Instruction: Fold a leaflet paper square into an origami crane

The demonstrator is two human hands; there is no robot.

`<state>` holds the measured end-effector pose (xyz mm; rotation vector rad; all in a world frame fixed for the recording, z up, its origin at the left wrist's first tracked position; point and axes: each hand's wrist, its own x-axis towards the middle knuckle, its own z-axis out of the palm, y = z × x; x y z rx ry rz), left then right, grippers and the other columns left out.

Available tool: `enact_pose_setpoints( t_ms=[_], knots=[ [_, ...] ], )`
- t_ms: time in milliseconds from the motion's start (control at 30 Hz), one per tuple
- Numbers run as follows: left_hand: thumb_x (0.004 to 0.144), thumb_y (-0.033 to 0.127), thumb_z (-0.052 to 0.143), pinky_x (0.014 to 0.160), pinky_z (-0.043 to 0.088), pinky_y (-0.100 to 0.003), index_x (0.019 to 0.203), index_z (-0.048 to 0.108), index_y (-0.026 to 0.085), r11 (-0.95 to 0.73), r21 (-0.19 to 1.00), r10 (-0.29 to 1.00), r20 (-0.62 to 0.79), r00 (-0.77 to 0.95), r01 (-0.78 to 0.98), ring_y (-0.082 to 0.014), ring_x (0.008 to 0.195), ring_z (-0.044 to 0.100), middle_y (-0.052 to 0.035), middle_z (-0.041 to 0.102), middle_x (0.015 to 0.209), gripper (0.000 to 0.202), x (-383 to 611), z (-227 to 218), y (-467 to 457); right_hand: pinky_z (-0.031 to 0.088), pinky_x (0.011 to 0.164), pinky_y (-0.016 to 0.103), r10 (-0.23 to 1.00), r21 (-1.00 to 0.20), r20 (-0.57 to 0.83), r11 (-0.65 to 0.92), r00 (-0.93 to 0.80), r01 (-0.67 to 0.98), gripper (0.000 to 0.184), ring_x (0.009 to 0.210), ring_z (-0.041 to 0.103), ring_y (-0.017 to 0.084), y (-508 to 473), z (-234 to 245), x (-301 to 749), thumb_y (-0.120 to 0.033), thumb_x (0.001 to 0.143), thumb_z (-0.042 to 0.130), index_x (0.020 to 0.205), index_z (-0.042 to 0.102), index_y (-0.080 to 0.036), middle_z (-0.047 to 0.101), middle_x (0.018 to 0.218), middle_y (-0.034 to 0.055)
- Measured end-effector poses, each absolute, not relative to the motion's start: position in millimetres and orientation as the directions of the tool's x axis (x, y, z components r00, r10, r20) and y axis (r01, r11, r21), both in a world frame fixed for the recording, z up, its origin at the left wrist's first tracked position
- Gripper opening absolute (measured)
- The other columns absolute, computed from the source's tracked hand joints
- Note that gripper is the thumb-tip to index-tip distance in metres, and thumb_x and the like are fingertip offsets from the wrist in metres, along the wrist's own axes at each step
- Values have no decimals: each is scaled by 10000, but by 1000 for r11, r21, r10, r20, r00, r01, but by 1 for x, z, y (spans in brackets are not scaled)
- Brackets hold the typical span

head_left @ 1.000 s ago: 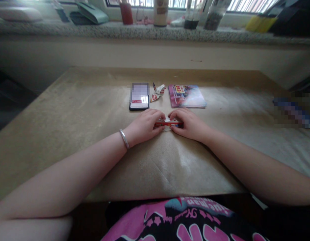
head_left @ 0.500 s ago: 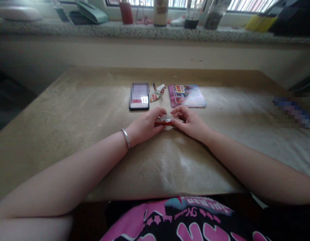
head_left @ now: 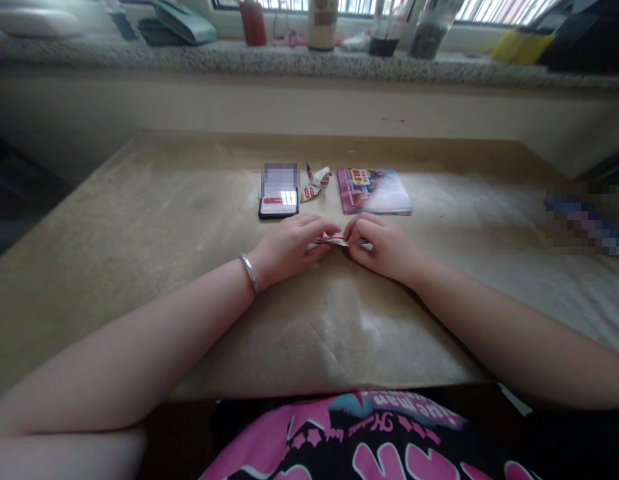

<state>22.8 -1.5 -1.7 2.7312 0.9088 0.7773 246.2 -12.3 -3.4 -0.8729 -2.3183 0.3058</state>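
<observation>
My left hand [head_left: 289, 247] and my right hand [head_left: 382, 243] meet at the middle of the brown paper-covered table [head_left: 139, 220]. Both pinch a small folded piece of red and white printed paper [head_left: 334, 240] between their fingertips, low over the table. Most of the paper is hidden by my fingers. A silver bangle [head_left: 249, 273] sits on my left wrist. Just behind my hands lie a phone [head_left: 278, 195] with a lit screen, a finished folded paper figure [head_left: 315, 183] and a pink printed booklet [head_left: 372, 190].
A stone window ledge [head_left: 289, 63] runs behind the table with a red cup [head_left: 253, 25], bottles, jars and a green pouch [head_left: 182, 23]. A blurred blue object [head_left: 587, 223] lies at the table's right edge. My pink and black shirt [head_left: 369, 437] shows at the bottom.
The folded paper looked thicker and redder a second ago; it now shows as a thinner, flatter strip. My fingertips have closed nearer together on it. The rest has not moved.
</observation>
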Motion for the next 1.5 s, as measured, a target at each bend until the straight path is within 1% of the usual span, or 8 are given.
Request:
enact_pose_setpoints(
  t_ms=[167,333,467,733,900,1100,1300,1500],
  knots=[
    [882,184,538,827,492,-294,989,649,159,-818,267,574,434,694,510,-173,922,635,-66,705,1008,157,23,-3,2,465,730,290,622,-330,486,781,-614,530,111,797,585,173,-7,-7,244,-135,826,499,748,504,-214,638,865,70],
    [888,161,528,853,493,-306,937,670,167,-860,173,506,415,756,481,-172,919,649,-47,720,1023,151,24,-5,4,454,779,317,572,-160,418,811,-706,562,106,858,568,200,-3,-8,245,-164,862,482,797,553,-207,647,914,85],
    [900,175,511,835,504,-304,954,678,157,-856,131,508,381,772,499,-173,894,648,-64,721,975,176,24,-5,3,431,753,322,571,-54,375,800,-730,598,147,838,564,210,-4,-7,245,-196,887,466,824,599,-198,665,901,86],
    [932,224,491,830,510,-315,968,710,163,-876,67,467,365,806,477,-179,904,633,-74,723,999,230,23,-1,-1,420,719,307,625,-54,274,769,-731,637,207,823,593,203,-12,-1,248,-205,901,454,895,659,-183,688,924,91],
    [955,230,461,836,510,-312,1111,691,186,-880,2,447,338,828,474,-184,923,607,-75,700,1057,282,23,-2,-4,432,750,313,612,-12,215,781,-761,625,242,875,608,214,-15,5,250,-185,898,456,966,688,-184,698,1001,101],
    [948,206,469,784,504,-308,1019,712,164,-868,-9,468,315,826,496,-180,878,601,-94,689,986,257,23,2,-5,432,723,301,662,-45,183,745,-727,666,220,835,598,210,-18,8,249,-164,875,477,929,691,-163,676,937,104],
    [942,202,467,746,473,-277,919,721,177,-855,-59,482,276,831,516,-158,810,578,-67,667,916,256,19,5,-3,406,699,296,697,12,171,706,-697,709,206,790,570,201,-21,10,248,-175,889,486,890,692,-162,655,873,94],
    [941,211,477,729,451,-271,1000,712,204,-848,-49,495,283,822,528,-158,800,556,-63,645,891,243,19,3,-3,379,666,299,709,59,162,688,-687,724,236,790,573,202,-21,12,253,-178,919,466,962,698,-181,648,856,77]
  ],
)
